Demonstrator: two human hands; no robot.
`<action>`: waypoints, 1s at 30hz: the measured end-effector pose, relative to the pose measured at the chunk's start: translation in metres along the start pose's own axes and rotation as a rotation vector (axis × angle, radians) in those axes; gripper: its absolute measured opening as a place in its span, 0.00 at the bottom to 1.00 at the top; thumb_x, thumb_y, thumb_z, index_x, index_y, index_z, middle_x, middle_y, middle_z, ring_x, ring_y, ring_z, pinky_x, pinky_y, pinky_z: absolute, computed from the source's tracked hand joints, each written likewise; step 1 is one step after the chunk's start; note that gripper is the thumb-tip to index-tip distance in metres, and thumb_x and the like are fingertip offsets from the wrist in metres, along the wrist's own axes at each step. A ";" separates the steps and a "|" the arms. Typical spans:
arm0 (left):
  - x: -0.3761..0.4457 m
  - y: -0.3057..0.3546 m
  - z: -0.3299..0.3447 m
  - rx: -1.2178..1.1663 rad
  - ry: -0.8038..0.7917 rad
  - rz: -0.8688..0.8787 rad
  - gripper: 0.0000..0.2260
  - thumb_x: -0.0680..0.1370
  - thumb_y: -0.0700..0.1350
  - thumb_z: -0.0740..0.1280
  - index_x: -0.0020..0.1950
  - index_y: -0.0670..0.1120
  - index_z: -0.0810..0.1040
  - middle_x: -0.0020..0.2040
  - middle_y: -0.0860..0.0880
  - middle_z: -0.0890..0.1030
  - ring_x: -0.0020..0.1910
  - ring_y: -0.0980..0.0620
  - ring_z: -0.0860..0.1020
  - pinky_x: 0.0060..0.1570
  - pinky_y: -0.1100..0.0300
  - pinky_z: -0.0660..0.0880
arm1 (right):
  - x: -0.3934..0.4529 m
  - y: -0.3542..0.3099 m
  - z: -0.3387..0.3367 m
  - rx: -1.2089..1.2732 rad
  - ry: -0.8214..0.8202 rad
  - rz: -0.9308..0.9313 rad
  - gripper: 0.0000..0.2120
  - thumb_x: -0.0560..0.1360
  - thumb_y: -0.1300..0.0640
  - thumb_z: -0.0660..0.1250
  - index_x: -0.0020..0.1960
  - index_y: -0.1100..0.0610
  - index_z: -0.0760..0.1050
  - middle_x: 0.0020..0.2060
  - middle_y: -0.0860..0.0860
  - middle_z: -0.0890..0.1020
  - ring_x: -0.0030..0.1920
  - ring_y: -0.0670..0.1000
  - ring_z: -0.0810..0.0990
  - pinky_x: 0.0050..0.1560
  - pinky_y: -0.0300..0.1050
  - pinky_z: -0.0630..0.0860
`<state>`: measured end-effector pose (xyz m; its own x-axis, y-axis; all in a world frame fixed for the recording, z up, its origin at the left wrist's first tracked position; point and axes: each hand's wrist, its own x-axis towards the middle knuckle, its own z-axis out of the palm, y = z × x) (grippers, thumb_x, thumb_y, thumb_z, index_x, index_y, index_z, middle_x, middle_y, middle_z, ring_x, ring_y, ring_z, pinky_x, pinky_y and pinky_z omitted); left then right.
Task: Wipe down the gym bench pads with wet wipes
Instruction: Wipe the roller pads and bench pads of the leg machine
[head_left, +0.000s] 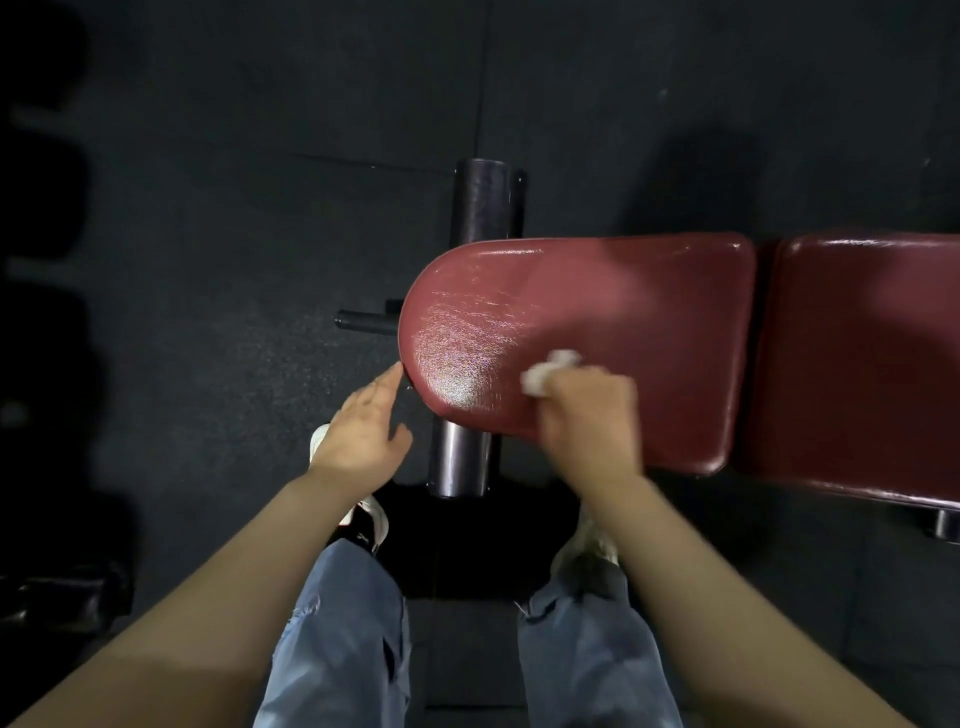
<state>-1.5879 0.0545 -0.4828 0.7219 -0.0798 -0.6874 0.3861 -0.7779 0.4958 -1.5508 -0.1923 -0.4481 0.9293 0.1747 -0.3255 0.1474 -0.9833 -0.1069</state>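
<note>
Seen from above: a dark red, glossy vinyl seat pad (597, 322) with a rounded left end, lying crosswise in the middle of the view. Just to its right, across a narrow dark seam, a second dark red vinyl pad (872, 364) running off the right edge. Wet sheen across the rounded left part of the seat pad, brightest near its lower left edge.

Right hand (592, 415) over the near side of the seat pad, fingers clenched around a crumpled white wet wipe (550, 371); wipe bunched up, poking out past the knuckles and pressed on the pad surface, blurred by motion. Left hand (363, 421) beside the rounded end, fingers straight and loose, grasping nothing, fingertips (395, 370) at the pad's lower left rim; touching or just short of it, cannot tell.

Under the pad's left end, a black cylindrical foam roller (488, 205) sticking out on the far side and another black roller (460, 460) on the near side; a thin black metal bar (363, 321) jutting left. Below, light blue jeans (343, 639) on both legs and a white and black sneaker (371, 519) on dark speckled rubber flooring (234, 234).
</note>
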 end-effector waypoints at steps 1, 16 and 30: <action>0.001 -0.002 0.000 -0.017 0.005 -0.003 0.34 0.77 0.40 0.63 0.80 0.53 0.52 0.78 0.53 0.60 0.76 0.50 0.59 0.75 0.53 0.58 | 0.012 -0.032 0.015 0.010 -0.023 -0.155 0.09 0.65 0.63 0.69 0.41 0.50 0.78 0.36 0.49 0.80 0.36 0.56 0.81 0.35 0.47 0.66; -0.006 0.008 0.012 -0.153 0.013 -0.078 0.36 0.77 0.36 0.61 0.80 0.57 0.49 0.78 0.50 0.60 0.77 0.49 0.57 0.73 0.53 0.58 | -0.075 0.119 -0.023 0.048 0.181 0.071 0.04 0.69 0.64 0.69 0.43 0.59 0.78 0.33 0.54 0.78 0.34 0.59 0.75 0.39 0.53 0.68; 0.001 0.000 0.001 0.007 -0.089 -0.069 0.34 0.77 0.38 0.59 0.81 0.52 0.51 0.79 0.49 0.60 0.77 0.48 0.57 0.75 0.48 0.57 | -0.009 0.012 0.011 -0.075 0.039 -0.557 0.24 0.59 0.63 0.71 0.55 0.53 0.72 0.36 0.48 0.78 0.42 0.54 0.71 0.41 0.48 0.59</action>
<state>-1.5880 0.0536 -0.4837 0.6398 -0.0804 -0.7643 0.4293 -0.7875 0.4422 -1.5616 -0.2050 -0.4567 0.7159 0.6678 -0.2040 0.6415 -0.7444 -0.1854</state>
